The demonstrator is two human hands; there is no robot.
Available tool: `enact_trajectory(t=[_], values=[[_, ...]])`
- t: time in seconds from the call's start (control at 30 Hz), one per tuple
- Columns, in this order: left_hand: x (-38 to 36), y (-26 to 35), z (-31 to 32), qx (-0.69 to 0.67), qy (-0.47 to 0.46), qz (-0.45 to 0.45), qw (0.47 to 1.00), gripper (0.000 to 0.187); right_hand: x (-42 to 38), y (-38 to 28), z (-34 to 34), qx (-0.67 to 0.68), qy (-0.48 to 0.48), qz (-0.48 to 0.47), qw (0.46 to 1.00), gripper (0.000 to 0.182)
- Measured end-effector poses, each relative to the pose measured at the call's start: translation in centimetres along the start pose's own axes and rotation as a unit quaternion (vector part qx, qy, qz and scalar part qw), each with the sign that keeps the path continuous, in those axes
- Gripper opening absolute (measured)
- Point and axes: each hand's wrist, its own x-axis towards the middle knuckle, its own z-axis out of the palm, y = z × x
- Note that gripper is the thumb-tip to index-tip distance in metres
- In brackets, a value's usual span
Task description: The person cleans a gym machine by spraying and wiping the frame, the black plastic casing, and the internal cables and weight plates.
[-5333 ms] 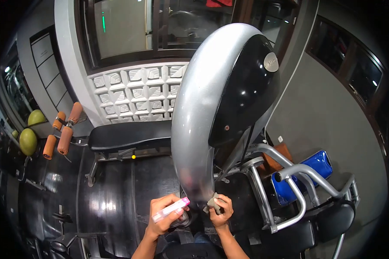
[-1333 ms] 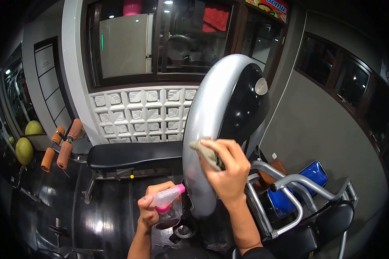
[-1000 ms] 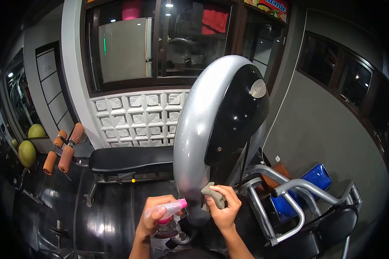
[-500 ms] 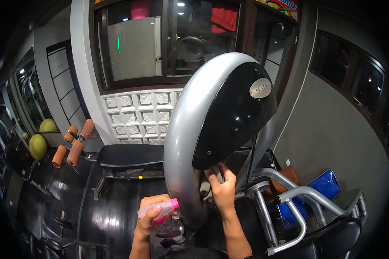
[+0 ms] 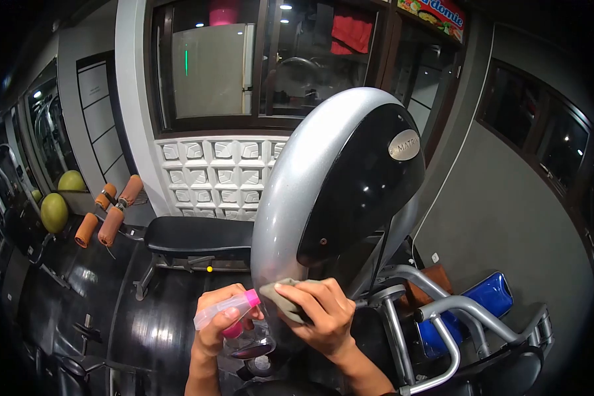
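My left hand (image 5: 219,320) is closed around a clear spray bottle (image 5: 249,340) with a pink nozzle and pink collar. Its nozzle points right, close to the cloth. A folded grey-green cloth (image 5: 285,300) is gripped by my right hand (image 5: 325,313), fingers bent over its top. Just behind the cloth rises the curved silver frame of a gym machine (image 5: 280,191), with a black side cover and an oval badge reading MATR. The cloth overlaps the lower part of that silver frame in this view.
A black padded bench (image 5: 201,235) stands to the left, beside orange foam rollers (image 5: 111,226). Right of the machine are silver tube handles (image 5: 465,307) and a blue pad (image 5: 488,295). A patterned white wall (image 5: 221,177) and windows lie behind.
My right hand has moved from under the black cover down and left, bringing the cloth up to the nozzle. The bottle has shifted slightly left. The camera view has shifted a little.
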Motion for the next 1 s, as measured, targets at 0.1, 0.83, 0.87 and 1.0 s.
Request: enact_trajectory(t=[0.1, 0.83, 0.87, 1.0], values=[[0.4, 0.3, -0.7, 0.017, -0.011, 0.010, 1.000, 0.057, 3.4, -1.1, -0.9, -0.035, -0.026, 0.006, 0.999, 0.042], [4.6, 1.1, -0.8, -0.053, -0.151, -0.042, 0.986, 0.047, 5.5, 1.9, -3.2, -0.114, -0.030, -0.081, 0.990, 0.044], [4.5, 1.1, -0.5, -0.053, -0.144, -0.037, 0.987, 0.047, 4.9, 2.5, -3.4, -0.109, -0.040, -0.099, 0.988, 0.045], [4.2, 0.7, 0.5, -0.076, -0.139, -0.036, 0.987, 0.049, 5.6, 4.9, -5.0, -0.133, -0.005, -0.120, 0.984, 0.047]])
